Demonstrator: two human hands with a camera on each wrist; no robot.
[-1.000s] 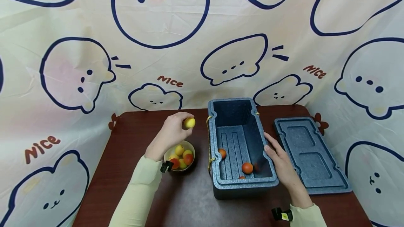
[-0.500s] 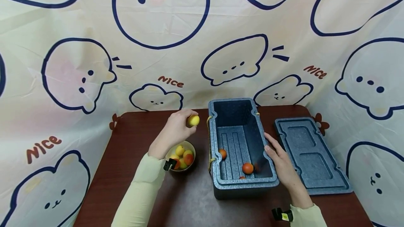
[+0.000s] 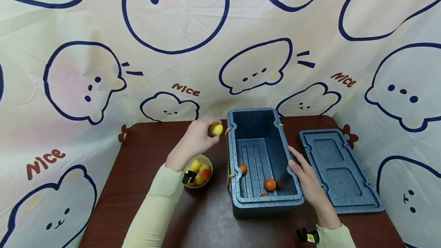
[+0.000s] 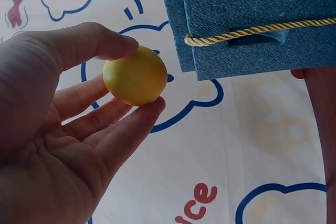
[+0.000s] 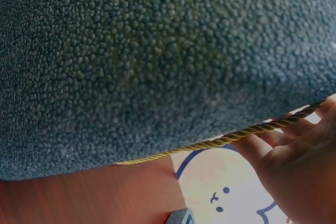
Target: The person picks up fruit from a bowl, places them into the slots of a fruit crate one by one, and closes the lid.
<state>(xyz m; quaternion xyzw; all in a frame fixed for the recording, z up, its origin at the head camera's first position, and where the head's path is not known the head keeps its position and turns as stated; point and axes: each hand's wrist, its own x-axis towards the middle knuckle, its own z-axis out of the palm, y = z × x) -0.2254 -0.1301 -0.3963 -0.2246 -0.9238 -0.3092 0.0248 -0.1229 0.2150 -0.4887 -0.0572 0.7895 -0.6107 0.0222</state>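
Observation:
My left hand pinches a smooth, round yellow ball between thumb and fingertips, over the table just left of a blue-grey foam box. The left wrist view shows that ball close up, with the box's side beyond it. A bowl of yellow and orange-red balls stands below my left wrist, partly hidden by the sleeve and wrist strap. In the box lie orange-red balls, one mostly hidden by the near wall. My right hand rests on the box's right rim, its fingers fairly straight.
The box's lid lies flat on the brown table, right of the box. Yellow rope hangs along the box's left side, and another rope runs by my right fingers. A cartoon-printed cloth hangs behind the table.
My left hand has moved to the right with the yellow ball, from above the bowl towards the foam box. The right hand and the box have stayed in place.

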